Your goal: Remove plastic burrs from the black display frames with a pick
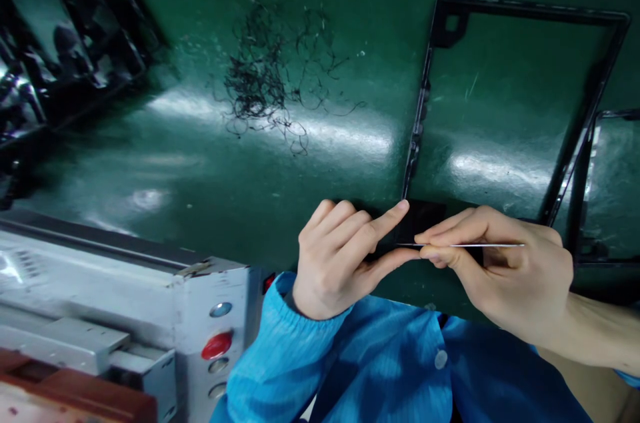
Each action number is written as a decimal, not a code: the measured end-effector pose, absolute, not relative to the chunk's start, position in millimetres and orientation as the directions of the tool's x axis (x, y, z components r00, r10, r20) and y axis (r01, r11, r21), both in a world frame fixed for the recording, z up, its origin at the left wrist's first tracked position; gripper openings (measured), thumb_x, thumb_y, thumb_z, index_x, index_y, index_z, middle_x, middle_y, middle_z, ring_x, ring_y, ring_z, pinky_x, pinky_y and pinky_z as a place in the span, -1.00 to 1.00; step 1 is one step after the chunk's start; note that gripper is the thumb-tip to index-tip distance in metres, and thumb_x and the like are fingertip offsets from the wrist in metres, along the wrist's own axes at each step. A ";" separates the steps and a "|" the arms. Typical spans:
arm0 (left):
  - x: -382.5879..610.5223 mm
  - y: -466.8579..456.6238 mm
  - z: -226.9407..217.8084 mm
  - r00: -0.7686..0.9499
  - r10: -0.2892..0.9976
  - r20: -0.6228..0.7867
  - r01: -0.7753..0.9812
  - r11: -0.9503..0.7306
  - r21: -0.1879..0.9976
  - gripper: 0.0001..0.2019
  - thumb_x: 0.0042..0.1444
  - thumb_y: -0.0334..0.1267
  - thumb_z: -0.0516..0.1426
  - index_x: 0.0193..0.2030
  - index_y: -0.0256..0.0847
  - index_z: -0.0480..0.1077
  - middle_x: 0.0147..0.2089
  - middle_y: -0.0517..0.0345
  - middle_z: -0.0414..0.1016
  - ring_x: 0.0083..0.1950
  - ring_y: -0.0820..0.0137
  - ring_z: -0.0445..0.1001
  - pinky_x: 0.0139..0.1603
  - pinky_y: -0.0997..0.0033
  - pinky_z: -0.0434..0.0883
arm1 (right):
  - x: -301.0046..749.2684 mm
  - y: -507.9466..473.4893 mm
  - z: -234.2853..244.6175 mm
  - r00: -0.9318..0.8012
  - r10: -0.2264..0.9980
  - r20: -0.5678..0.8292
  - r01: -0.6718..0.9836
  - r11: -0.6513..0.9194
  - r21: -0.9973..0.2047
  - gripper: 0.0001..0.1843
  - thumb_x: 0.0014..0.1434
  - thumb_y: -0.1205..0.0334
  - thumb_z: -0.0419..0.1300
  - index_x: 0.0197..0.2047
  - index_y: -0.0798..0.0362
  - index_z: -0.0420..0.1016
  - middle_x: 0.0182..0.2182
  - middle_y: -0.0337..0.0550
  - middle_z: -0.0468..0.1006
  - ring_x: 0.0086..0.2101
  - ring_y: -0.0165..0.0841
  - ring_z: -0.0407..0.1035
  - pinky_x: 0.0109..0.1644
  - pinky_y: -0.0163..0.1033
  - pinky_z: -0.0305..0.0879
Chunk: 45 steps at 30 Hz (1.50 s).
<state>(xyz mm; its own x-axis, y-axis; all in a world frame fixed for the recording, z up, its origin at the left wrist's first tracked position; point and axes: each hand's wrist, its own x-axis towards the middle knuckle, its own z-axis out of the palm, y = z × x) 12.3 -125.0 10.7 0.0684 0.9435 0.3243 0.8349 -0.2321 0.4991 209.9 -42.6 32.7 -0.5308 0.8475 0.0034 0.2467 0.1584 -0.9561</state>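
A black rectangular plastic frame [423, 113] lies on the green table, its near edge toward my body. My left hand [335, 256] holds its near left corner, with the index finger on the corner and the thumb stretched along the near edge; the other fingers are curled. In my right hand [505, 270], a thin metal blade [485, 246] seen edge-on is pinched between thumb and fingers. The blade's tip is at the frame's near edge, close to my left thumb. My hands hide much of that edge.
Curled black plastic shavings [260, 76] lie in a loose heap on the green table [320, 176]. Several black frames [75, 43] are stacked at the far left, and another frame [583, 190] is at right. A grey machine [200, 303] with a red button [217, 346] stands at lower left.
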 end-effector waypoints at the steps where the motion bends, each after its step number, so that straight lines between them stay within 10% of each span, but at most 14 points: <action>1: 12.3 -125.0 10.5 0.068 0.944 0.323 0.836 -0.231 0.498 -0.58 0.30 -0.20 0.38 0.19 -0.41 0.53 -0.50 0.36 0.25 -0.43 0.39 0.20 -0.34 0.26 0.15 | 209.8 -42.5 32.5 -0.528 0.849 0.006 0.244 0.159 -0.957 -0.77 0.26 0.53 0.44 -0.29 -0.02 0.65 -0.31 -0.34 0.75 -0.26 -0.41 0.70 -0.20 -0.43 0.68; 45: 11.9 -125.6 11.9 0.068 0.951 0.301 0.843 -0.216 0.493 -0.61 0.32 -0.23 0.37 0.22 -0.32 0.51 -0.50 0.36 0.28 -0.43 0.38 0.23 -0.33 0.27 0.17 | 209.3 -42.7 32.0 -0.516 0.856 0.041 0.185 0.158 -0.970 -0.75 0.26 0.53 0.44 -0.22 -0.07 0.66 -0.28 -0.27 0.77 -0.27 -0.31 0.71 -0.24 -0.29 0.74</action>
<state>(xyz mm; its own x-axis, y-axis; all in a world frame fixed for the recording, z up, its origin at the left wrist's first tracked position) 11.9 -125.6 11.9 0.0678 0.9513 0.3006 0.8428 -0.2159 0.4930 209.3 -42.7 32.0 -0.5157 0.8558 0.0409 0.1851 0.1579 -0.9700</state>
